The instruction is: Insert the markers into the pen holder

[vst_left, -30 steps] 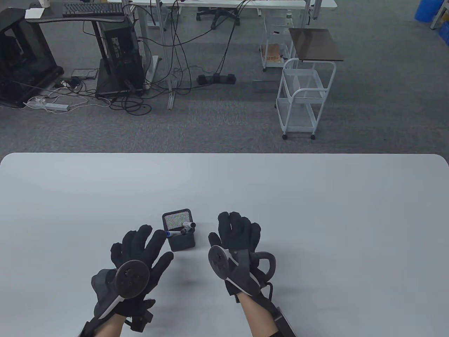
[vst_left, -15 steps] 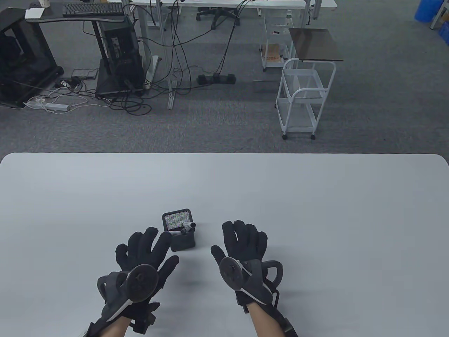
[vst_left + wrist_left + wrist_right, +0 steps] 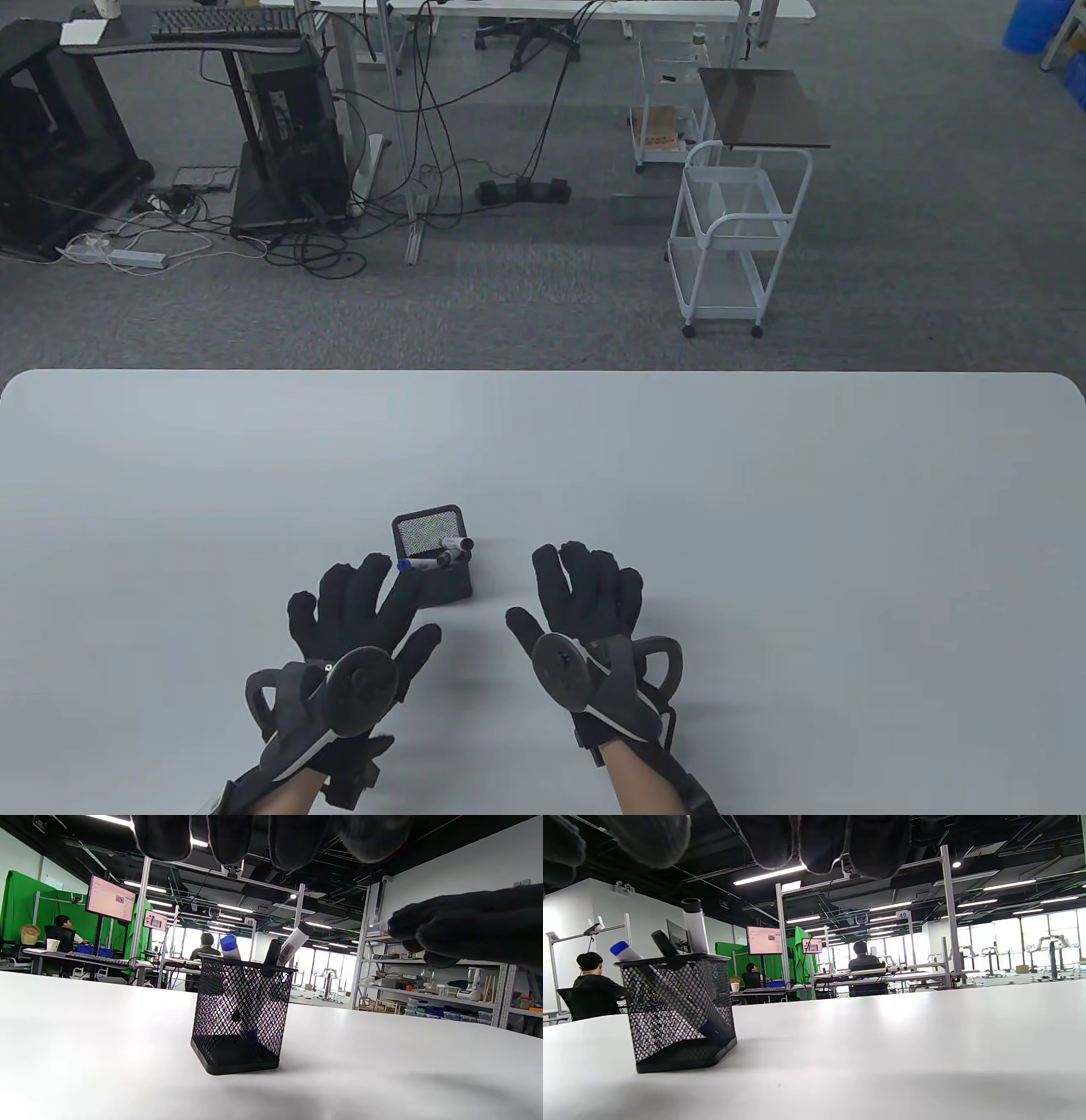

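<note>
Both hands are empty with fingers spread: left hand [image 3: 361, 624] at 7 o'clock of the pen holder [image 3: 433, 556], right hand [image 3: 585, 607] at 4 o'clock, neither touching it. Mesh holder stands upright on the table [image 3: 764, 475], near its front edge. Three markers lean inside: blue-capped marker [image 3: 229, 944], black marker [image 3: 272, 952], and white marker [image 3: 295, 940]. No loose marker is visible on the table, so the task appears complete, with nothing evident left to insert.
</note>
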`<state>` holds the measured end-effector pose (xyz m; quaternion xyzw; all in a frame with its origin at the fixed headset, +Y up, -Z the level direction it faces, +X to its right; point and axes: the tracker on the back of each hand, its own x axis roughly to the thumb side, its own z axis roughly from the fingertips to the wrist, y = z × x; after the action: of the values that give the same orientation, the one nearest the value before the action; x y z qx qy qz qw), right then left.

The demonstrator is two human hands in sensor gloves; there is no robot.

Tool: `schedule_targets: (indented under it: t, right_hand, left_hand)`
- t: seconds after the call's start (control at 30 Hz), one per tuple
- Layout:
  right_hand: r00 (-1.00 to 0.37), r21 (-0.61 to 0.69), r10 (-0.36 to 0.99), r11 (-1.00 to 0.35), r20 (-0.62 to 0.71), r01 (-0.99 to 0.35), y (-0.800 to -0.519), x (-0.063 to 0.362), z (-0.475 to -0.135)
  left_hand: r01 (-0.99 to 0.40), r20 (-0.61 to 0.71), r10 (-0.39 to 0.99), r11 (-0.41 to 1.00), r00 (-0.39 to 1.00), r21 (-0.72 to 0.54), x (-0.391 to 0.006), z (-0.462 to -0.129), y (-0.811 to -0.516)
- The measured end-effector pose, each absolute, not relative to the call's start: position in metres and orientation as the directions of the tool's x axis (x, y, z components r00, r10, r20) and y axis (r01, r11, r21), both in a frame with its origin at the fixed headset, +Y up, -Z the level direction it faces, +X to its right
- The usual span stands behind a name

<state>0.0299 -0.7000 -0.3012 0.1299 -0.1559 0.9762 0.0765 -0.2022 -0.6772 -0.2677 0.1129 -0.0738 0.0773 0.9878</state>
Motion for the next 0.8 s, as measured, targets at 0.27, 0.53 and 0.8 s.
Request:
schedule_targets:
  t: [0.27, 0.53, 0.8]
  right_hand:
    - [-0.952, -0.288, 0.051, -0.947, 0.301, -0.142, -0.704, 0.027, -0.299]
    - [-0.949, -0.356, -0.042, -0.932, 0.313, -0.076, -0.698, 0.021, -0.293]
    - [-0.944, -0.358, -0.048, -0.931, 0.327, -0.076, -0.697, 0.019, -0.291]
  left_hand:
    - [-0.084, 0.159, 0.044, 0.962, 0.986, 0.26, -0.194, -0.265, -0.682]
    - [0.006, 0.152, -0.058, 0.946, 0.987, 0.325, -0.188, -0.261, -0.687]
    - [0.021, 0.167, -0.081, 0.943, 0.983, 0.332, -0.185, -0.258, -0.688]
